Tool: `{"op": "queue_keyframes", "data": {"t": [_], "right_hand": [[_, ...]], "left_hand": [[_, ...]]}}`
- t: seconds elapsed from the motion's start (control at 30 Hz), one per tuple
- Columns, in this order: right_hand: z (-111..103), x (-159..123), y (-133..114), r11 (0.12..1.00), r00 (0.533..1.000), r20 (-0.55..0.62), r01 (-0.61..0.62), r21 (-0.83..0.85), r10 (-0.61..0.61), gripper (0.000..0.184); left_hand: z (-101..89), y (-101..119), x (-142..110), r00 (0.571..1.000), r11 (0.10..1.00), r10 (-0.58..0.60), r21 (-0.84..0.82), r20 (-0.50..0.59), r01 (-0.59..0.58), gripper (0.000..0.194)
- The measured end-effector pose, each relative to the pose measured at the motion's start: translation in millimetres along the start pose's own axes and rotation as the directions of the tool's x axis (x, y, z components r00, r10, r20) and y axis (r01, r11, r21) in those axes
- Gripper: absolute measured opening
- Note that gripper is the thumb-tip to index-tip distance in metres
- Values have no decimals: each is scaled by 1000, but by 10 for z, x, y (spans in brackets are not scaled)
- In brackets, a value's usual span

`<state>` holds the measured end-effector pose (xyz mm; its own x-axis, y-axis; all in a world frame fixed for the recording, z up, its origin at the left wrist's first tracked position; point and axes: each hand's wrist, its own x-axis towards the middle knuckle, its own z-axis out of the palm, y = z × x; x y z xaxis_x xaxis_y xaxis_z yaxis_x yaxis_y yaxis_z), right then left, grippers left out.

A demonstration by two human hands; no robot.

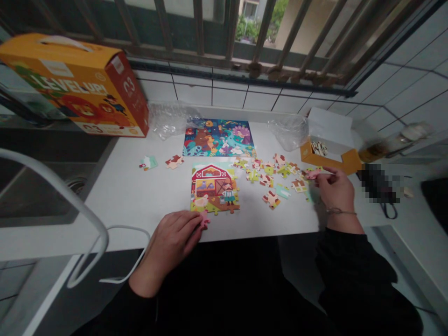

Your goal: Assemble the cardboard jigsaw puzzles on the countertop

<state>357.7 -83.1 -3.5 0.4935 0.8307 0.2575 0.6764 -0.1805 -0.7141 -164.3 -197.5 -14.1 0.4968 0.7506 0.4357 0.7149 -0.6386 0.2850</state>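
Note:
My left hand (175, 233) is closed on a pink puzzle piece (205, 220) just below the lower left corner of a partly joined farm puzzle (215, 189). That puzzle shows a red barn, a hen and a farmer. Over at the right, my right hand (336, 189) pinches another pink puzzle piece (312, 174) at the edge of a spread of loose puzzle pieces (268, 179). Two more pieces lie apart on the left: a teal and white puzzle piece (149, 162) and a brown and white puzzle piece (174, 162).
A forest-animal picture (220, 137) lies behind the barn puzzle. An orange carton (80, 88) stands back left, with crumpled clear plastic (171, 120) beside it. An open yellow box (329, 158) holding pieces is at right. A white cable (87, 210) arcs across the left.

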Motion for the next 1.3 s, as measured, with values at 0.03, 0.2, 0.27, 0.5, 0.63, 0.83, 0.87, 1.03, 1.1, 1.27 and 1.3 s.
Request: {"op": "queue_keyframes", "data": {"t": [0.03, 0.2, 0.27, 0.5, 0.63, 0.83, 0.87, 1.03, 1.1, 1.27, 1.3], "right_hand": [[46, -80, -51, 994, 999, 35, -27, 105, 23, 51], [353, -635, -509, 875, 944, 329, -160, 458, 1, 64], [470, -882, -697, 850, 893, 448, -197, 488, -50, 62], [706, -1597, -1235, 828, 691, 695, -262, 496, -198, 40], [793, -1887, -1468, 888, 616, 763, -219, 404, -195, 55], [902, -2050, -1642, 927, 611, 776, -182, 328, -155, 27], [913, -2053, -1648, 929, 614, 776, -184, 319, -145, 23], [974, -2054, -1631, 942, 640, 760, -171, 289, -117, 19], [990, -2052, -1650, 945, 636, 763, -167, 281, -115, 17], [965, -2003, -1801, 991, 665, 738, 21, 133, -113, 11], [956, -1993, -1829, 992, 673, 729, 70, 101, -122, 11]], "left_hand": [[-1, 1, 1, 1000, 1000, -2, -2, -1, 2, 27], [3, 15, 11, 1000, 1000, -1, -6, -17, 1, 27], [6, 23, 9, 1000, 1000, -8, 5, -13, 8, 26], [2, 41, -8, 1000, 1000, -30, 7, 5, 30, 26], [-1, 46, -16, 999, 999, -47, -2, 25, 47, 25], [10, 34, -25, 999, 999, -38, 8, 19, 38, 23], [12, 31, -27, 999, 999, -34, 9, 18, 34, 23], [20, 24, -35, 1000, 1000, -27, 2, 15, 27, 25], [21, 24, -37, 999, 1000, -27, 2, 17, 27, 26], [24, 21, -40, 999, 1000, -30, -7, 20, 30, 26], [24, 19, -41, 999, 999, -31, -12, 22, 31, 25]]}}
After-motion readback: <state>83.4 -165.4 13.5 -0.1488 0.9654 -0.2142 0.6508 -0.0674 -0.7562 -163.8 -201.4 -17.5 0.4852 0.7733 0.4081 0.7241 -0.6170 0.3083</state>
